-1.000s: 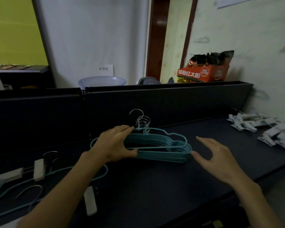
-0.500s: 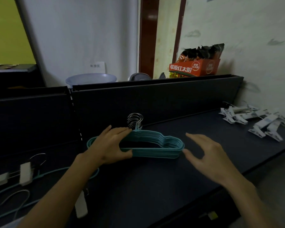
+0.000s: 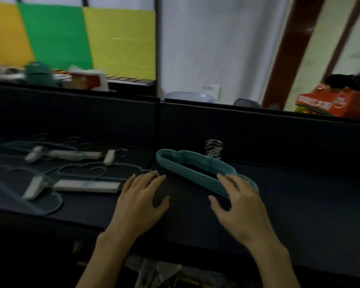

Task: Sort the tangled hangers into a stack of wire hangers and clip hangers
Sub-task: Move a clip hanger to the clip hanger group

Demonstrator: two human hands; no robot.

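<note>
Head view looks down on a dark table (image 3: 299, 204) backed by a low black partition (image 3: 258, 129), with a white wall and yellow-green panels behind. A stack of teal wire hangers (image 3: 187, 169) lies near the partition, hooks toward it. The right hand (image 3: 241, 202) rests relaxed over the stack's right end, fingers spread; the left hand (image 3: 141, 198) lies flat on the table just left of it, grasping nothing. Blurred clip hangers (image 3: 85, 186) sprawl at left. Bare table stretches to the right.
</note>
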